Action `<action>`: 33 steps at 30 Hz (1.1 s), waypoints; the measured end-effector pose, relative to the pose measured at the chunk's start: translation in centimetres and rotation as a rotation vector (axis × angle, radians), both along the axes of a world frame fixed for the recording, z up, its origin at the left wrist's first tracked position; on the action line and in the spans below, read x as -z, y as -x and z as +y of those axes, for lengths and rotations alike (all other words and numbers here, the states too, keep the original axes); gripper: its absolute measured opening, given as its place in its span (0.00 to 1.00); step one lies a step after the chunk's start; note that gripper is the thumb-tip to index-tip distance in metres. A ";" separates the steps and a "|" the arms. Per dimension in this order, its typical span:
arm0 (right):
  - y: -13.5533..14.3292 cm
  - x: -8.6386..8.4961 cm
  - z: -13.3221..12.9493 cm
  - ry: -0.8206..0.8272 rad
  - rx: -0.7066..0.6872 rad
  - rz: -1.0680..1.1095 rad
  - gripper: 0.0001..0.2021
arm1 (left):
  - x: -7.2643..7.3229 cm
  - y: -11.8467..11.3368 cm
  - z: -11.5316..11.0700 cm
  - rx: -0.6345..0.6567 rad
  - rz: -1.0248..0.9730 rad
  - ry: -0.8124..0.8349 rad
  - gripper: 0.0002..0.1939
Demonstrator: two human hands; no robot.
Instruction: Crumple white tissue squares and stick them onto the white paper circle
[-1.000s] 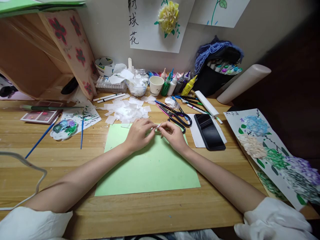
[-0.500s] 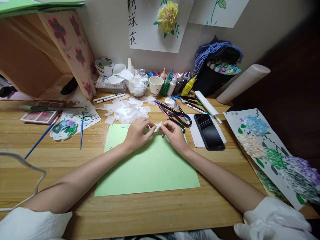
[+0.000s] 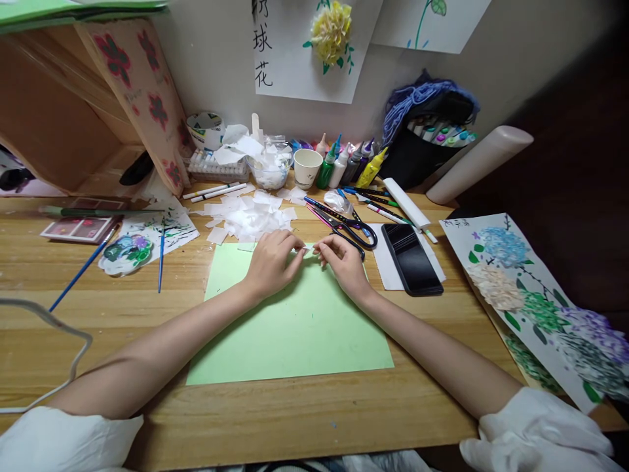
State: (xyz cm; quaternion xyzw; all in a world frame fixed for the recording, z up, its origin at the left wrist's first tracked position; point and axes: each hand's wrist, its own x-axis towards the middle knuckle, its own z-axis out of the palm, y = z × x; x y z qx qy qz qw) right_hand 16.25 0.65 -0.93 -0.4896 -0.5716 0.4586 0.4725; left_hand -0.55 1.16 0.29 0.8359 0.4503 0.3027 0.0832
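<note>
Wooden desk (image 3: 295, 423): bearing our green paper (image 3: 304, 328)
Left hand (image 3: 270, 265): we're pinching a white scrap (image 3: 308, 248) over it, probably shaping
Right hand (image 3: 346, 269): curling alongside, grip unclear
Next move: likely needing light fingertips

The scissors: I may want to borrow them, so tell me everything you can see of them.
The scissors have two black, smooth, plastic-looking finger loops and slim, dark blades. They lie flat on the wooden table, blades pointing away and to the left, among pens that make the tips hard to pick out. The nearer loop reaches over the far right corner of the green sheet, just beyond the right hand. Neither hand holds them.
</note>
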 end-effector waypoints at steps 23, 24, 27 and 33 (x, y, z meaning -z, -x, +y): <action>0.2 -1.1 -0.1 0.081 -0.009 -0.110 0.13 | 0.5 0.0 -0.1 -0.028 -0.035 -0.212 0.08; 0.2 -1.1 -0.1 0.078 -0.016 -0.103 0.13 | 0.6 0.0 -0.1 -0.022 -0.022 -0.226 0.08; 0.2 -1.1 -0.1 0.039 -0.035 -0.091 0.13 | 0.7 0.0 -0.1 -0.024 -0.023 -0.253 0.08; 0.2 -0.8 -0.2 -0.028 -0.065 -0.081 0.14 | 0.9 0.0 0.0 -0.040 -0.046 -0.294 0.08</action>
